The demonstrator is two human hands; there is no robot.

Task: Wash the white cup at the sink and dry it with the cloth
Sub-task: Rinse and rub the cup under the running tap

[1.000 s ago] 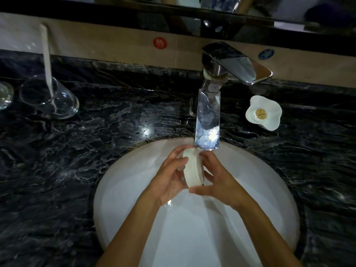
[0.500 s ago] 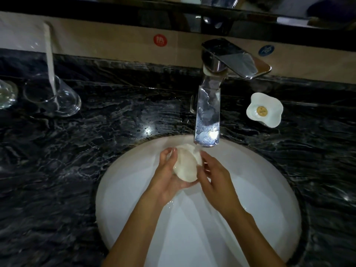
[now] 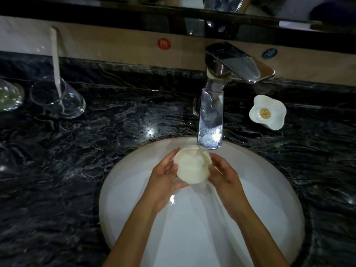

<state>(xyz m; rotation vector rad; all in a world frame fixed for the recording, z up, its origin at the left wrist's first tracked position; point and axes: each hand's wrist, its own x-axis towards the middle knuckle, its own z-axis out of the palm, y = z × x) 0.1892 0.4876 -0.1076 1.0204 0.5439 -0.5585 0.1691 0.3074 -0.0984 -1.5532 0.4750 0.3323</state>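
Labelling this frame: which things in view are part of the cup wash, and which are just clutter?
In use: cup, held by left hand and right hand; tap, running into the cup; basin.

Clutter: glass with a white stick in it; second glass at the left edge; flower-shaped dish. No cloth in view.

The bench [image 3: 96, 151] was black stone run through with white and grey veining, filling the left and right of the frame. The sink [image 3: 269, 189] at lower centre was plain white. The cup [image 3: 189, 170] above it was creamy white, without pattern. The tap [image 3: 212, 112] at upper centre was mirror-bright chrome. At the right sat a white flower-shaped dish [image 3: 269, 120] with a round yellow-gold centre. On the beige wall strip [image 3: 115, 45] along the top were a red round sticker [image 3: 164, 44] and a blue round sticker [image 3: 269, 53]. At upper left stood a clear glass [image 3: 67, 105] holding a white stick [image 3: 55, 60].
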